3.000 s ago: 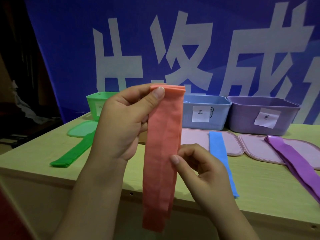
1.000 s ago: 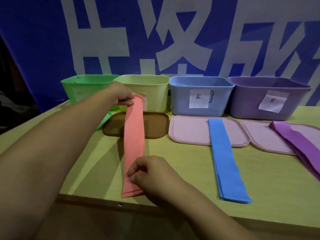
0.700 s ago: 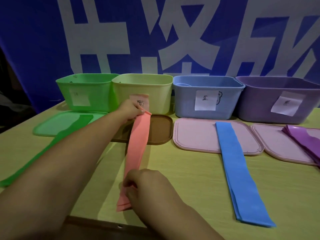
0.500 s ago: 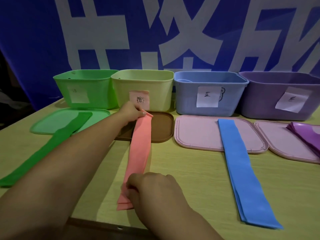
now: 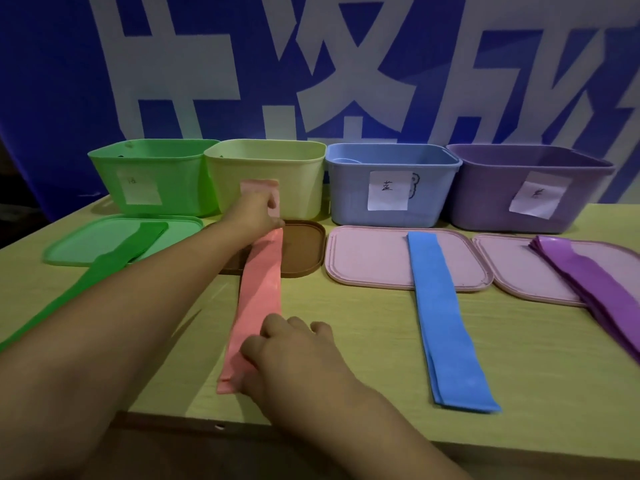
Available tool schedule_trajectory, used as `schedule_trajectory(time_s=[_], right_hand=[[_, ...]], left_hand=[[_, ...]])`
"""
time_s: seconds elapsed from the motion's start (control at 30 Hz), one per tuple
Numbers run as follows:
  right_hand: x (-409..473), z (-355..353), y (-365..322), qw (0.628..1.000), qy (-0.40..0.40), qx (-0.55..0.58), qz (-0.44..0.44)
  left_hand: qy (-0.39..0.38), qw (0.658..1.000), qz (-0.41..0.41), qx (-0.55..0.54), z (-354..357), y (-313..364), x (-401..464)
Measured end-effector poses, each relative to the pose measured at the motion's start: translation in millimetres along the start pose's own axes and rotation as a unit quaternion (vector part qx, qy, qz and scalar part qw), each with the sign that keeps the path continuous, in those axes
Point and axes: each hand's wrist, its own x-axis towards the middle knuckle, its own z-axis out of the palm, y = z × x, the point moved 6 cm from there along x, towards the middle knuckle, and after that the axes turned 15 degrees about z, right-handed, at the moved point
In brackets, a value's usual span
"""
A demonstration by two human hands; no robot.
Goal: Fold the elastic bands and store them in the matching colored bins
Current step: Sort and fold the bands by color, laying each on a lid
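A salmon-pink elastic band [image 5: 258, 299] lies stretched lengthwise on the table, its far end over a brown lid [image 5: 301, 251]. My left hand [image 5: 254, 216] pinches that far end by the pale yellow bin [image 5: 266, 161], which has a pink label. My right hand [image 5: 294, 355] holds down the near end. A green band [image 5: 114, 261], a blue band [image 5: 440, 313] and a purple band [image 5: 588, 285] lie flat on the table. Behind stand a green bin [image 5: 152, 161], a blue bin [image 5: 391, 168] and a purple bin [image 5: 526, 168].
A green lid [image 5: 79, 244] and two pink lids [image 5: 367, 258] [image 5: 509, 265] lie in front of the bins. The wooden table's [image 5: 381, 341] front edge runs just below my right hand. A blue banner with white characters hangs behind.
The pink band went from hanging in the air in both hands to lying flat on the table. My left hand carried its far end onto the brown lid; my right hand presses the near end.
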Motion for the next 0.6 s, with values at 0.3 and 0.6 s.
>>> schedule_trajectory(time_s=[0.3, 0.6], right_hand=[[-58, -80, 114, 0.991, 0.06, 0.049, 0.107], [-90, -138, 321, 0.917, 0.088, 0.024, 0.389]], left_hand=[[-0.013, 0.98, 0.158, -0.121, -26, 171, -29], [-0.183, 0.938, 0.259, -0.14, 45, 305, -38]])
